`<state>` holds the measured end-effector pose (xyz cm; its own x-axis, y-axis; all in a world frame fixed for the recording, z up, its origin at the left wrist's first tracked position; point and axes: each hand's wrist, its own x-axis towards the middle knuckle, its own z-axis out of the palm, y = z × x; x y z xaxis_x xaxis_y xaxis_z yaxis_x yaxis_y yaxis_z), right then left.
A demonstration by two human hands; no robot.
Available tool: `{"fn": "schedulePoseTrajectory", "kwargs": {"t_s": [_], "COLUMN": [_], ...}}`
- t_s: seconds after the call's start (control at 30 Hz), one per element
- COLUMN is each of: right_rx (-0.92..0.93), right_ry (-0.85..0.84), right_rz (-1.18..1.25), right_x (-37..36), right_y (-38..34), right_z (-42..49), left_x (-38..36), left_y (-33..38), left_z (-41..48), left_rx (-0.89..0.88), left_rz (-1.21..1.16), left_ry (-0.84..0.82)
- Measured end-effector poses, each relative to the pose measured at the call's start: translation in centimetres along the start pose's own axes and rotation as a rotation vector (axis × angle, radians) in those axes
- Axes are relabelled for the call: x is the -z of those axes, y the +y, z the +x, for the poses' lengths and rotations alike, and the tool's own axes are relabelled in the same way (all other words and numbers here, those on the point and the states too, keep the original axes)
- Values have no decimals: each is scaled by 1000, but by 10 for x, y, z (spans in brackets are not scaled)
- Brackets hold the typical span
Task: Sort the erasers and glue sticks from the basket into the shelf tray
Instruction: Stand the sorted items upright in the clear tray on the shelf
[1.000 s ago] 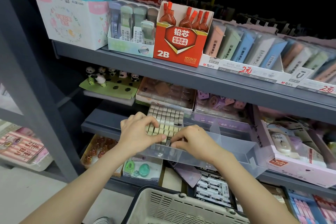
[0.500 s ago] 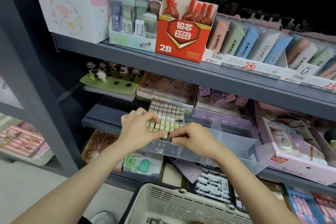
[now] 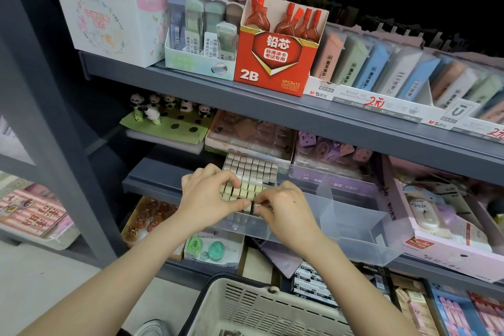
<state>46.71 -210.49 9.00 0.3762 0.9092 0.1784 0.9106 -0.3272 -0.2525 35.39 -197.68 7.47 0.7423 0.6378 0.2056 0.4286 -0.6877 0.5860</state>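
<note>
Clear tray (image 3: 351, 229), left hand (image 3: 207, 196) curled round erasers (image 3: 252, 172), right hand (image 3: 286, 210) seemingly pinching front eraser (image 3: 256, 208)

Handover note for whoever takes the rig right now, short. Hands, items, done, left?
Left hand: curled over the erasers in the clear shelf tray, thumb at the front row.
Right hand: pinching an eraser at the front row.
Done: several eraser rows packed in the tray's left compartment.
Left: no glue sticks visible in the tray; basket below, contents mostly out of view.
</note>
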Motion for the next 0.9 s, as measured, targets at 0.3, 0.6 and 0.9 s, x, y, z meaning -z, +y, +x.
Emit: {"fn": "schedulePoseTrajectory", "kwargs": {"t_s": [0.3, 0.6, 0.9], "right_rx": [-153, -221, -235], "right_ry": [104, 54, 37], "right_rz": [84, 227, 279], "right_x": [4, 3, 3], "right_y": [-3, 1, 2], "right_z": [2, -7, -8], "left_x": [-2, -4, -4], "left_y": [1, 1, -1], "left_z": [1, 1, 1], "left_rx": [-1, -13, -22], "left_rz": [25, 90, 95], "left_ry": [17, 7, -5]}}
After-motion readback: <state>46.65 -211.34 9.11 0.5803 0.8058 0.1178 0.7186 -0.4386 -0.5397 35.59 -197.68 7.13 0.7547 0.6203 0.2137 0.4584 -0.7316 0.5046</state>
